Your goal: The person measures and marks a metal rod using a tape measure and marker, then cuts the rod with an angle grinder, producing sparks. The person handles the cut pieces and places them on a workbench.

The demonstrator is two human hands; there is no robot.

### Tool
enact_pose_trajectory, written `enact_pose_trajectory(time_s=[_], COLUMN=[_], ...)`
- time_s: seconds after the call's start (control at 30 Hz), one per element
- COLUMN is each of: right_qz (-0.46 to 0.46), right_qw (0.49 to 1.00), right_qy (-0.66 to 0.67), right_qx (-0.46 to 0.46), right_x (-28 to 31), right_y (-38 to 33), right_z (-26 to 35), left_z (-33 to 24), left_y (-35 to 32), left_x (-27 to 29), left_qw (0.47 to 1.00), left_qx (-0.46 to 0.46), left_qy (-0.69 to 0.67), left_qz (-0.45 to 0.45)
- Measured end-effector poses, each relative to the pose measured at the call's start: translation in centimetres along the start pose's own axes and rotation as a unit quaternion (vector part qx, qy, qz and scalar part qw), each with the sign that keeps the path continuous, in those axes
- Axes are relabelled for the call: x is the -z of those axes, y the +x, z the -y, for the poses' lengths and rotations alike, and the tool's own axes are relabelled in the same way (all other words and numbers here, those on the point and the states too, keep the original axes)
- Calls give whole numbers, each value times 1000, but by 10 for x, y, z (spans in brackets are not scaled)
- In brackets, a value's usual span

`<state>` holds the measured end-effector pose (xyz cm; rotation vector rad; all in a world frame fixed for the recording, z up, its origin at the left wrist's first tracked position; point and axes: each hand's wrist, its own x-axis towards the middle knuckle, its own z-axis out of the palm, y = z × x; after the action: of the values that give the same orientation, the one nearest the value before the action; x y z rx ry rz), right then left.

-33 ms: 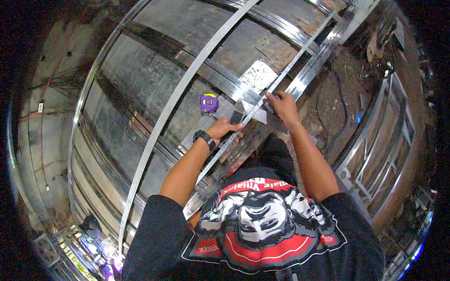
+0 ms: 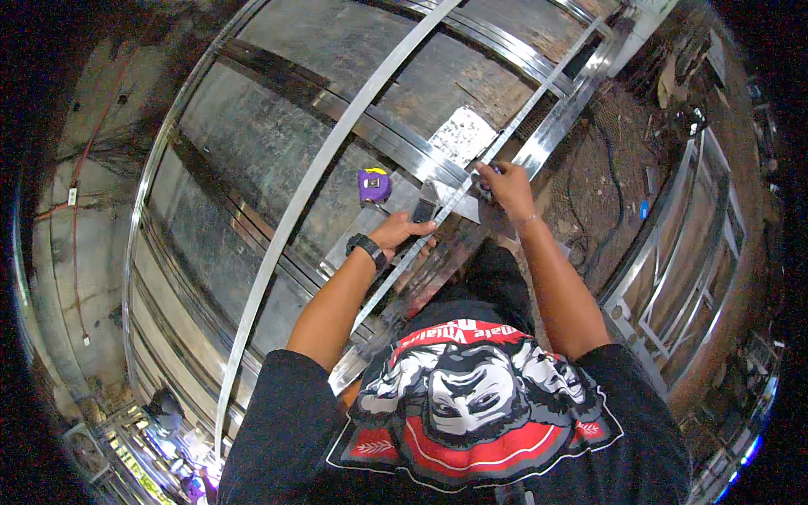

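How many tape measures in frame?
1. The purple tape measure sits on the metal frame, just beyond the left hand and left of the right hand. Others may be hidden in the clutter.

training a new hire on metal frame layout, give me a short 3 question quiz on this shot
1. True or false: the left hand rests on the long metal strip.
2. What colour is the tape measure lying on the metal frame?
A. purple and yellow
B. red
C. green
3. Fill in: the right hand is at the strip, farther up it than the ___ hand.

Key: 1 true; 2 A; 3 left
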<state>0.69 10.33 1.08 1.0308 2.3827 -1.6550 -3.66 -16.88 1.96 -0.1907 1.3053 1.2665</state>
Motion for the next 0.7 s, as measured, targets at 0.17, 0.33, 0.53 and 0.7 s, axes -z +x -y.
enact_pose_trajectory(time_s=[0.17,0.33,0.53,0.7], right_qz=[-40,-40,-14,-42], right_qw=[995,988,987,987], right_qy=[89,149,159,151], right_qx=[-14,5,-7,20], right_x=[-15,-18,-21,-31], right_y=[33,57,66,64], right_z=[-9,-17,-26,-32], left_z=[-10,-12,-25,-14], left_y=[2,-5,-17,-12], left_x=[2,17,28,35], left_qw=[1000,994,984,983], left_qx=[-13,1,-10,-63], left_qy=[2,112,172,167], left_qz=[-2,16,-37,-26])
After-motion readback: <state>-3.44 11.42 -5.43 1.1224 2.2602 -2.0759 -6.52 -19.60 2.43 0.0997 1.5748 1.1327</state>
